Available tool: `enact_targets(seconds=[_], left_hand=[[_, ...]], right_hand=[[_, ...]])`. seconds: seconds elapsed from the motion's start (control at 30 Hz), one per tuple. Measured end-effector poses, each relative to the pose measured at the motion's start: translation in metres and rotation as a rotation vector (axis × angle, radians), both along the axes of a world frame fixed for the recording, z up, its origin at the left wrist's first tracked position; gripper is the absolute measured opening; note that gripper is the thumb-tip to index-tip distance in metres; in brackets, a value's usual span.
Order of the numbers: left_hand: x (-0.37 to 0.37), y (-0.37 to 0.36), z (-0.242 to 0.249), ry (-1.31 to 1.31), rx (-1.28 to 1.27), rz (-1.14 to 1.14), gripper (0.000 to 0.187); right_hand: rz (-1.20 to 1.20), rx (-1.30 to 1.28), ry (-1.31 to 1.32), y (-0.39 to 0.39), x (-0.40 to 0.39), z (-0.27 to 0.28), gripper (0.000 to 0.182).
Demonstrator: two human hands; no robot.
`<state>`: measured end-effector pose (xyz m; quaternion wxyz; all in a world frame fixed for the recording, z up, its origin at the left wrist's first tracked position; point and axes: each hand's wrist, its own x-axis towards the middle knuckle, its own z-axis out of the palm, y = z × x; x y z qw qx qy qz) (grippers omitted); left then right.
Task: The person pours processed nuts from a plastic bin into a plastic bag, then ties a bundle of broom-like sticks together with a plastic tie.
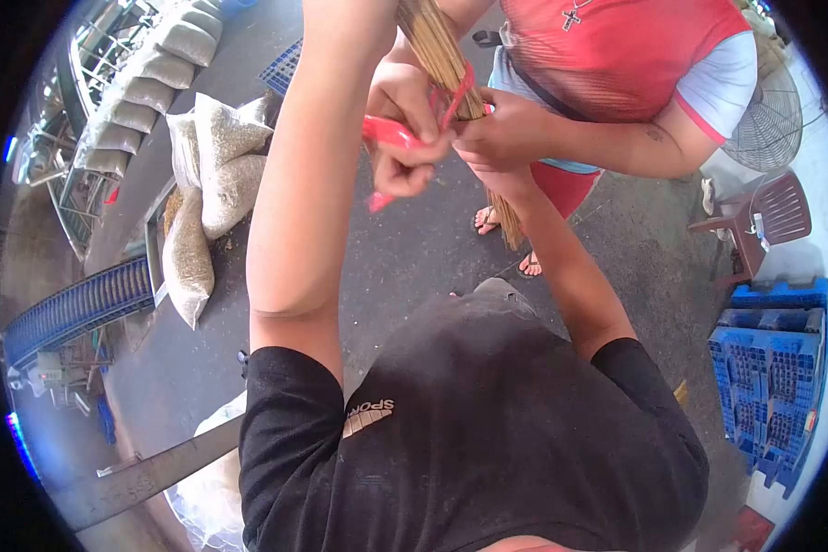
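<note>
A bundle of thin brown sticks slants down from the top edge, its loose ends fanning out below the hands. My right hand is closed around the bundle at mid-length, partly hidden behind a co-worker's hand. The co-worker's other hand works a red plastic strip that loops around the sticks; it is slightly blurred. My left forearm runs up past the top edge, so my left hand is out of the picture.
A co-worker in a red shirt stands facing me. Filled sacks stand at left, near a roller conveyor. At right are a fan, a brown plastic chair and blue pallets.
</note>
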<state>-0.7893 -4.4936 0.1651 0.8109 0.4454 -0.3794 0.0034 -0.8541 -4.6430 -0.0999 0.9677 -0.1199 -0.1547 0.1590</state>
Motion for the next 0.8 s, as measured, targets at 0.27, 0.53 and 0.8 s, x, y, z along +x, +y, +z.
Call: enact_targets(seconds=[0.27,0.53,0.8], left_hand=[[0.013,-0.007,-0.001,-0.041,0.051,-0.022,0.016],[0.023,-0.018,-0.021,-0.161,0.269,0.041,0.017],[0.021,-0.009,-0.026,-0.042,0.277,-0.07,0.018]], right_hand=[[-0.319,-0.124,-0.025,-0.004,0.01,-0.024,0.043],[-0.62,-0.636,-0.043,0.028,0.004,-0.083,0.052],[-0.518,-0.358,-0.079,0.046,0.01,-0.103,0.045]])
